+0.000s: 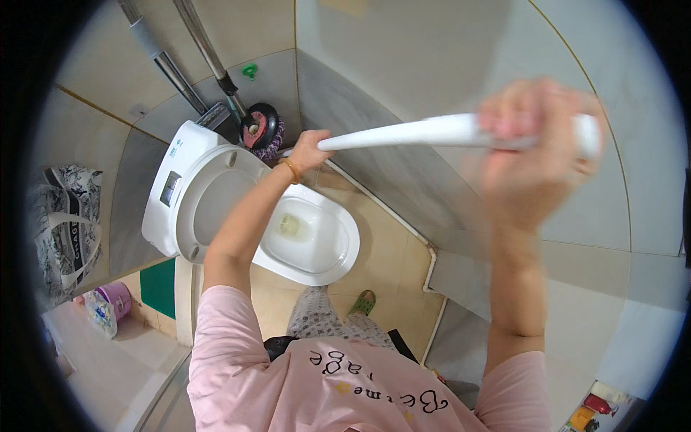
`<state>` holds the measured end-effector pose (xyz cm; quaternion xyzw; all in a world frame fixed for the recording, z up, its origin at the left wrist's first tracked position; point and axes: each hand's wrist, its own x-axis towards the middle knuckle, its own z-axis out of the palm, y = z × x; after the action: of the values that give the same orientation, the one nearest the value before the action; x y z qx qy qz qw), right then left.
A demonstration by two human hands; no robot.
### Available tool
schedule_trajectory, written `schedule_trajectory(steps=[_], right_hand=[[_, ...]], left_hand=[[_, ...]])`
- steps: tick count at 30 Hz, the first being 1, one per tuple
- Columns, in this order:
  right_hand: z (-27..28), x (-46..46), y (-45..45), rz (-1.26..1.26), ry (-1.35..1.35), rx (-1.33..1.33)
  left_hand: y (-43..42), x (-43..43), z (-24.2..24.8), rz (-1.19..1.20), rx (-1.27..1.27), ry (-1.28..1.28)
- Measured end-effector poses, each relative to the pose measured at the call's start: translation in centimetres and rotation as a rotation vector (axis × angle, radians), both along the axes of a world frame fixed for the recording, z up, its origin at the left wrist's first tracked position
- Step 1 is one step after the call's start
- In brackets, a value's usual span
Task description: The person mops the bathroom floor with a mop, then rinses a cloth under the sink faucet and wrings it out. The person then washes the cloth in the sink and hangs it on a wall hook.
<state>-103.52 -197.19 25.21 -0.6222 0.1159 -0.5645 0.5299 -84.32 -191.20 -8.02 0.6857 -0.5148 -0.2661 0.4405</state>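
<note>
My right hand (532, 135), blurred, is wrapped around the thick upper end of a long white handle (402, 132). Lower down the same handle, my left hand (307, 151) grips its thin part beside the toilet. What the handle's far end carries is hidden behind my left hand and forearm. Below that forearm stands a white toilet bowl (307, 237) with some yellowish water in it. The toilet lid (221, 189) is raised against the cistern (162, 200), partly covered by my left arm.
A round mop head (262, 129) and metal poles (200, 38) lean in the corner. A white pipe (378, 205) runs along the wall base. To the left hang a patterned bag (70, 232) and, lower, a purple bucket (114, 299) stands on the floor. A green clog (363, 303) is on my foot.
</note>
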Motion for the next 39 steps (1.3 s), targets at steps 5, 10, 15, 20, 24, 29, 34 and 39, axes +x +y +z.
schedule_trajectory(steps=[5,10,15,20,24,29,34,39], right_hand=[[6.1,-3.8,-1.9,0.097,0.103,-0.029],[6.3,-3.0,-1.9,-0.006,0.18,-0.038],[2.8,-1.2,-3.5,-0.035,0.147,0.022],[1.8,2.5,-5.5,-0.06,0.115,-0.013],[1.6,6.4,-6.1,0.027,0.109,-0.067],[2.6,7.2,-6.8,-0.044,0.265,-0.051],[3.1,7.9,-8.8,-0.075,0.284,-0.043],[3.2,8.6,-11.2,-0.223,0.373,-0.251]], left_hand=[[-1.5,-6.2,2.6,-0.008,-0.183,0.172],[-2.8,-14.1,1.3,-0.064,-0.154,0.35],[-4.0,-15.9,-1.1,-0.085,-0.133,0.357],[-4.7,-12.2,-1.4,-0.135,-0.007,0.314],[-5.2,-9.5,-1.7,-0.094,0.117,0.288],[-6.6,-8.0,-2.4,0.095,-0.018,0.246],[-8.7,-4.9,-1.9,0.231,0.001,0.203],[-9.7,-4.5,-2.1,0.277,0.024,0.245]])
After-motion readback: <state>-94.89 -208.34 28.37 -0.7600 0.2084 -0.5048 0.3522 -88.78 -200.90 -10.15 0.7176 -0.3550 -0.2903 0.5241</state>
